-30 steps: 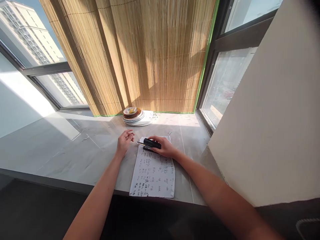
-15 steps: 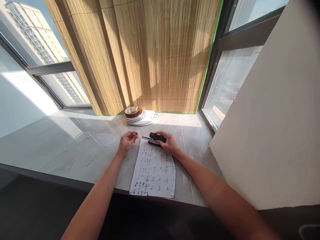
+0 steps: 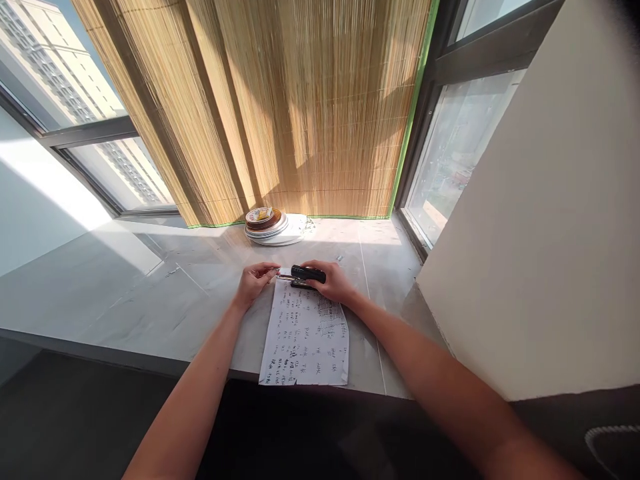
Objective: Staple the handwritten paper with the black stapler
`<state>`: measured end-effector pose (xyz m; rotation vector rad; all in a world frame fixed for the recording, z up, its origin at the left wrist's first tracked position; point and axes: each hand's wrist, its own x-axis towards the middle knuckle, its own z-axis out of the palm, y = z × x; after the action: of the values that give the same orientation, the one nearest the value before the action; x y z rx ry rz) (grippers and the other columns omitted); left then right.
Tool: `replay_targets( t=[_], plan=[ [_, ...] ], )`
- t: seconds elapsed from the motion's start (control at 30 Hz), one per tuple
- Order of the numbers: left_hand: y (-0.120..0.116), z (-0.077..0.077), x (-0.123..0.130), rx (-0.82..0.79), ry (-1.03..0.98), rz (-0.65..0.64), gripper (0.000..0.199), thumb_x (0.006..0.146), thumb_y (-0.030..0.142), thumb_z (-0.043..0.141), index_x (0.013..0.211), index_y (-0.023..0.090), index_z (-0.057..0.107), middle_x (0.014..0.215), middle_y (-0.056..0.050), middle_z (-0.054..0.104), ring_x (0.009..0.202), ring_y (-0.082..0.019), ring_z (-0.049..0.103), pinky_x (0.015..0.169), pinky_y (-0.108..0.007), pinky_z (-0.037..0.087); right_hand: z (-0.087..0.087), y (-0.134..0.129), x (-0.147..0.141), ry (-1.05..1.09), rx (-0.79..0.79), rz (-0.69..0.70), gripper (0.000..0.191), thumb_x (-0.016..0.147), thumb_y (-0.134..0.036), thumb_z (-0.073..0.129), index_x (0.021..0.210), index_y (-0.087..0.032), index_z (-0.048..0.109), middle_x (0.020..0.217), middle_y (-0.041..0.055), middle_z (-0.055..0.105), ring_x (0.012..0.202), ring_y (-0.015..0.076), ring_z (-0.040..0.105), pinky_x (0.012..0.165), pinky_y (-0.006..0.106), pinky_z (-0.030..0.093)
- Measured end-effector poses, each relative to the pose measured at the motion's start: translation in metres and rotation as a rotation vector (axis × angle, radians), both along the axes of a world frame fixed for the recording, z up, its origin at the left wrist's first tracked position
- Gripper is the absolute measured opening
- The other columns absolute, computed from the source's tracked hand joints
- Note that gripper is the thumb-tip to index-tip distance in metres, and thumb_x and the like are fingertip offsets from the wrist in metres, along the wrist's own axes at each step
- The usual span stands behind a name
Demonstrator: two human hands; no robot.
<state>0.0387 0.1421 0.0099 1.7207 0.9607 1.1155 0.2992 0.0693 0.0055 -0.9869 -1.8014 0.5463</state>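
Note:
A black stapler [image 3: 308,274] lies across the top of a handwritten sheet of paper [image 3: 305,340], and my right hand [image 3: 334,283] is closed around its right end. From the stapler's left end a thin metal part sticks out toward my left hand [image 3: 254,283]. The left thumb and fingers are pinched together right at that metal tip. Whatever small thing they hold is too tiny to make out, and I cannot tell whether they touch the tip. The paper reaches down to the ledge's front edge.
Behind the hands, a stack of plates [image 3: 267,230] stands on the grey stone ledge [image 3: 150,293]. A bamboo blind [image 3: 300,113] hangs along the back. A small scrap [image 3: 340,258] lies beyond my right hand. A wall [image 3: 525,267] rises at the right.
My left hand has come right up to the stapler's metal tip, closing the small gap. The right hand and stapler have shifted slightly left. The view has tilted a little.

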Motion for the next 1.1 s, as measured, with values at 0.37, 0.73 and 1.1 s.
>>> replay_targets(
  t=[0.37, 0.73, 1.1],
  plan=[
    [-0.0033, 0.0034, -0.0022, -0.052, 0.024, -0.074, 0.035, 0.083, 0.041, 0.074, 0.108, 0.017, 0.08, 0.09, -0.009, 0.078, 0.055, -0.01, 0.054, 0.044, -0.022, 0.035, 0.0014, -0.0007, 0.0014, -0.004, -0.003, -0.003, 0.037, 0.083, -0.022, 0.071, 0.12, -0.027, 0.071, 0.11, 0.0018, 0.077, 0.098, 0.0221, 0.072, 0.09, 0.034, 0.052],
    [0.0028, -0.0024, -0.0004, 0.027, 0.108, 0.001, 0.044, 0.08, 0.052, 0.078, 0.106, 0.017, 0.078, 0.1, -0.011, 0.077, 0.067, -0.016, 0.061, 0.052, -0.025, 0.041, 0.0007, -0.0004, 0.0012, 0.003, -0.014, 0.0, 0.038, 0.083, -0.019, 0.069, 0.12, -0.026, 0.07, 0.109, 0.0013, 0.077, 0.098, 0.0217, 0.072, 0.091, 0.033, 0.052],
    [-0.0014, 0.0033, 0.0056, 0.271, 0.406, -0.16, 0.029, 0.093, 0.049, 0.063, 0.101, 0.022, 0.072, 0.102, -0.008, 0.068, 0.095, -0.025, 0.057, 0.079, -0.034, 0.047, 0.0026, -0.0016, 0.0007, 0.005, -0.025, 0.002, 0.038, 0.083, -0.02, 0.068, 0.12, -0.026, 0.07, 0.109, 0.0022, 0.077, 0.099, 0.0224, 0.072, 0.092, 0.035, 0.052]
  ],
)
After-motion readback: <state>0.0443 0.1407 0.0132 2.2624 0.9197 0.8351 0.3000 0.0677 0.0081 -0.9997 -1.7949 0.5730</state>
